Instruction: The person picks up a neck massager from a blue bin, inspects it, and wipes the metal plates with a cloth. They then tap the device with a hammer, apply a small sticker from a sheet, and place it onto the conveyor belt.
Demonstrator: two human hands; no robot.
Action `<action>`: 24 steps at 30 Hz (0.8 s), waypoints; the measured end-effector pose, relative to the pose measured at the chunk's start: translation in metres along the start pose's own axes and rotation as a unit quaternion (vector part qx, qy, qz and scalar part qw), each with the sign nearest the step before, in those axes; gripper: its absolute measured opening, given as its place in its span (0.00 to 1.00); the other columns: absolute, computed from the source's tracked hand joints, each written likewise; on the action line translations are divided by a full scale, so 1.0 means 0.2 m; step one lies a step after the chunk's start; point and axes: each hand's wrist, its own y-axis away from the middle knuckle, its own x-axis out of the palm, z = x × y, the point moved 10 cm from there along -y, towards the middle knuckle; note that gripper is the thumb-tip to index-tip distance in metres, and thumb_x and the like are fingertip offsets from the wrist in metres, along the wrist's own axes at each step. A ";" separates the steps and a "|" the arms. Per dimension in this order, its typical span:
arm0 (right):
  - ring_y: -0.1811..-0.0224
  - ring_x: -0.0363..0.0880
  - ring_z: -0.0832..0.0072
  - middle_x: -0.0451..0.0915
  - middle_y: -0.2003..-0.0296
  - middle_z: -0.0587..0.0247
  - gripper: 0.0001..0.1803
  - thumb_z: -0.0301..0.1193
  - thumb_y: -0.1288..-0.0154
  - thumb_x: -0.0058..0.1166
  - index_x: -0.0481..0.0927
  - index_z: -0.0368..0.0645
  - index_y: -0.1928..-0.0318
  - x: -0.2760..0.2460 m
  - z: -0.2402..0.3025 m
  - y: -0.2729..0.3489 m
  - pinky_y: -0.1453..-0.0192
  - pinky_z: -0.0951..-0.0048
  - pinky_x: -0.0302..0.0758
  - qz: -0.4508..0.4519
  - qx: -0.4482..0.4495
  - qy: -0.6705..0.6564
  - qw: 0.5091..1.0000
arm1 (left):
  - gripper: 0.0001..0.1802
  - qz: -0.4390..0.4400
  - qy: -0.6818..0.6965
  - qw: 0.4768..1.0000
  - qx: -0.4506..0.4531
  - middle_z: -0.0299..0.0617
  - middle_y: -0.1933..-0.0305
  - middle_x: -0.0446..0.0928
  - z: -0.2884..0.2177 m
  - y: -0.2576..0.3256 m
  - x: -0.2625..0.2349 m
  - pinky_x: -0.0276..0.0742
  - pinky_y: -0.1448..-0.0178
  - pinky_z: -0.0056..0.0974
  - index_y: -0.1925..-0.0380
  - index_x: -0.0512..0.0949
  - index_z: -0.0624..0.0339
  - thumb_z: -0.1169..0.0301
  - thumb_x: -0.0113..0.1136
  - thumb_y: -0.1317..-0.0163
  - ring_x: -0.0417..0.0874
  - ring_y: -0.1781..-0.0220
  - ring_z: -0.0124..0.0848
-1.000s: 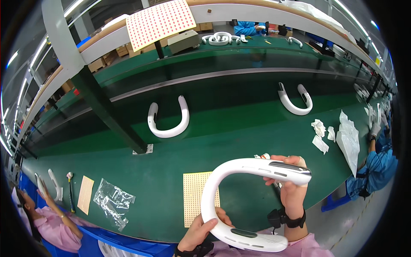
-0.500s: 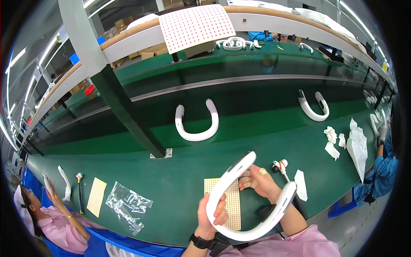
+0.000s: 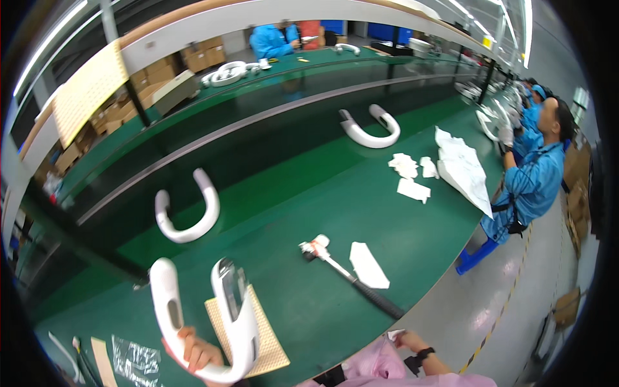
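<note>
My left hand (image 3: 198, 351) grips the lower bend of a white U-shaped neck fan (image 3: 244, 348), whose two arms point up. A dark glossy panel shows on the inner side of its right arm. Behind the fan lies a cream sheet of small dots (image 3: 271, 342), partly covered by it. My right hand (image 3: 407, 340) is low beside my pink sleeve, past the table's front edge. Its fingers are bent and blurred, with something small and white at their tips that I cannot make out. A mallet (image 3: 351, 277) with a black grip lies between the hands.
Two more neck fans (image 3: 187, 233) (image 3: 375, 140) lie on the dark green strip beyond. White paper pieces (image 3: 369, 266) and a crumpled white sheet (image 3: 465, 171) lie at right. A clear plastic bag (image 3: 135, 361) is at lower left. A co-worker in blue (image 3: 538, 177) stands at right.
The view has swung to the right. My right hand has left the neck fan and dropped down past the table edge. The left hand still holds the fan, now with its arms upward.
</note>
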 end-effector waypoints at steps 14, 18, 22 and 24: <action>0.57 0.79 0.67 0.81 0.62 0.50 0.16 0.29 0.43 0.53 0.77 0.30 0.57 0.21 0.13 -0.72 0.52 0.72 0.74 0.099 -0.074 0.353 0.927 | 0.17 0.023 -0.064 0.997 -0.024 0.36 0.83 0.63 0.23 -0.38 -0.08 0.67 0.82 0.28 0.57 0.60 0.64 0.59 0.36 0.31 0.68 0.88 0.26; 0.56 0.79 0.67 0.81 0.62 0.49 0.16 0.29 0.43 0.53 0.77 0.31 0.57 0.24 0.34 -0.66 0.52 0.72 0.74 0.101 -0.123 0.336 0.928 | 0.16 0.038 -0.076 0.996 -0.008 0.36 0.83 0.63 0.23 -0.19 -0.04 0.68 0.82 0.28 0.57 0.60 0.64 0.60 0.36 0.31 0.68 0.89 0.27; 0.56 0.79 0.67 0.81 0.61 0.49 0.16 0.30 0.43 0.53 0.77 0.31 0.56 0.29 0.50 -0.61 0.52 0.72 0.74 0.099 -0.192 0.325 0.921 | 0.15 0.076 -0.080 0.994 0.012 0.36 0.83 0.63 0.12 0.14 -0.09 0.68 0.82 0.28 0.58 0.60 0.63 0.61 0.35 0.31 0.68 0.89 0.27; 0.56 0.79 0.67 0.81 0.61 0.49 0.16 0.30 0.43 0.53 0.77 0.32 0.56 0.33 0.57 -0.46 0.52 0.72 0.74 0.109 -0.215 0.323 0.915 | 0.13 0.054 -0.085 0.994 0.034 0.36 0.83 0.64 0.12 0.29 -0.07 0.69 0.83 0.28 0.59 0.60 0.62 0.63 0.35 0.31 0.68 0.90 0.26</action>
